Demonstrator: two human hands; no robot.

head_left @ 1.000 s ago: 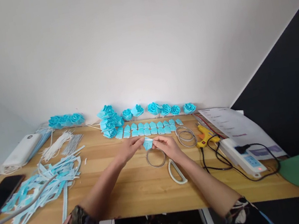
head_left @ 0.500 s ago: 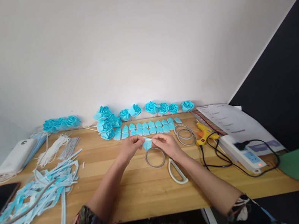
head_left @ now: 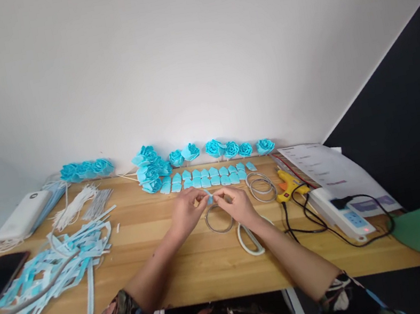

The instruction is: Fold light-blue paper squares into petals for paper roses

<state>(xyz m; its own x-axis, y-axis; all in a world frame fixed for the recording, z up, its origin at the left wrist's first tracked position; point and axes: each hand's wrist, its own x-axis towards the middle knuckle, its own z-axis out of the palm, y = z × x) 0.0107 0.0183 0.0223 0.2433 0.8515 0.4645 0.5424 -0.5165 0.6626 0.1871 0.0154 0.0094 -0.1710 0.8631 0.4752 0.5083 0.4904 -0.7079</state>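
A small light-blue petal piece [head_left: 210,198] is pinched between both hands over the middle of the table, mostly covered by fingertips. My left hand [head_left: 188,207] grips its left side; my right hand [head_left: 235,202] has the right side between thumb and fingers. Just below lies a thin metal ring [head_left: 220,230]. A white D-shaped loop [head_left: 245,244] rests partly under my right forearm. Beyond the hands, two rows of cut blue petals [head_left: 205,177] lie flat, and finished blue fabric roses [head_left: 214,148] line the wall.
Two more metal rings [head_left: 261,189], a yellow glue gun [head_left: 290,185], a power strip [head_left: 344,214] with black cables and a printed sheet [head_left: 317,165] are on the right. Left are blue-white strips [head_left: 59,270], white cords [head_left: 74,207], a phone [head_left: 0,280] and a power bank [head_left: 21,216].
The blue petal, spread and showing its face before, is now turned and mostly hidden between the fingertips. The hands have drawn slightly closer together. The view has shifted a little.
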